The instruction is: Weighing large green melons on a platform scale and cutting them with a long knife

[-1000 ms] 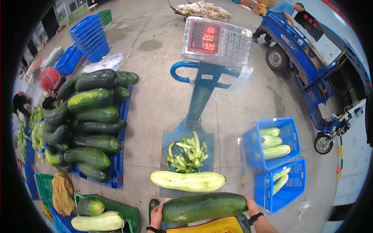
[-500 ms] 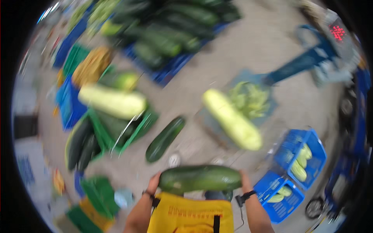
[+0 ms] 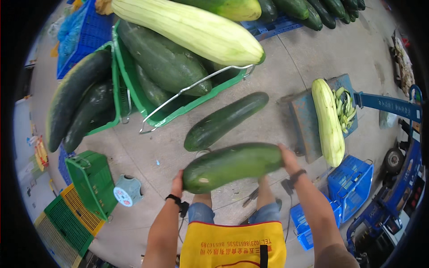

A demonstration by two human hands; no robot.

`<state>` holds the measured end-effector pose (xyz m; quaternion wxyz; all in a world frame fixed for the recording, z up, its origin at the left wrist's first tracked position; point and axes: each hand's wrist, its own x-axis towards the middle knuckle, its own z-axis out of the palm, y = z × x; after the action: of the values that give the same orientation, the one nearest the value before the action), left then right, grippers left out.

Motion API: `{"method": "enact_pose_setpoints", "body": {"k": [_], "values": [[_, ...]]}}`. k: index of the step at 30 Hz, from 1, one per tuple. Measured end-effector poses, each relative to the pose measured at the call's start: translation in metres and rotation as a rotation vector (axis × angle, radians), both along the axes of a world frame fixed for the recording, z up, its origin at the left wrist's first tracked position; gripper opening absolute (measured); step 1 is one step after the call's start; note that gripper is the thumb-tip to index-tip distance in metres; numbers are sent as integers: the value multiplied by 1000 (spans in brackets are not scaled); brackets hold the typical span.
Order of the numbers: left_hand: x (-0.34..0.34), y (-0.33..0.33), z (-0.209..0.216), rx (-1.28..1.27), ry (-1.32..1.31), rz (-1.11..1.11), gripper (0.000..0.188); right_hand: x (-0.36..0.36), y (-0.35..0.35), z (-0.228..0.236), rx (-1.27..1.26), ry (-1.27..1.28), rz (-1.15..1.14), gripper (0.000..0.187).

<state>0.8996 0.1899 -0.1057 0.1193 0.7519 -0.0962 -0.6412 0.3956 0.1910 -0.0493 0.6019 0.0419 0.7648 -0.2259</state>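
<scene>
Your left hand (image 3: 178, 182) and right hand (image 3: 289, 160) grip the two ends of a big, dark green, fat log-shaped gourd (image 3: 232, 167), just as they did a second ago. The gourd sits between your fingers, in front of your yellow cloth apron (image 3: 232, 245).

What changed is the way you face. A second ago the flat blue metal scale plate (image 3: 304, 127) was straight ahead of your fingers. Now you have turned left, and it is ahead and to the right of your right fingers. The green plastic crate with a bent wire handle (image 3: 203, 101) was off to your left; now it is ahead of your left fingers.

Your gourd has smooth, shiny skin with a small pale spot near your left fingers. A thinner dark green gourd (image 3: 225, 120), narrow at one end, lies on the floor just ahead of it. A long, pale, peeled gourd (image 3: 192, 31) with faint stripes lies across the crate. Another pale peeled gourd (image 3: 328, 123) rests on the plate, beside thin, curly green peels (image 3: 343, 107).
</scene>
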Motion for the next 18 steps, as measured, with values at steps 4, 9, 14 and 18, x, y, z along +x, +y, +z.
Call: {"method": "enact_pose_setpoints", "body": {"k": [4, 9, 14, 18], "values": [[36, -50, -37, -103, 131, 160, 50, 50, -78, -70, -174, -108, 74, 61], [156, -110, -84, -219, 152, 217, 58, 147, -160, -109, -334, -159, 142, 71], [112, -109, -111, -178, 20, 537, 63, 138, -126, -121, -290, -123, 279, 66], [54, -52, -146, -111, 76, 166, 58, 39, -99, -190, -245, 170, 406, 66]]}}
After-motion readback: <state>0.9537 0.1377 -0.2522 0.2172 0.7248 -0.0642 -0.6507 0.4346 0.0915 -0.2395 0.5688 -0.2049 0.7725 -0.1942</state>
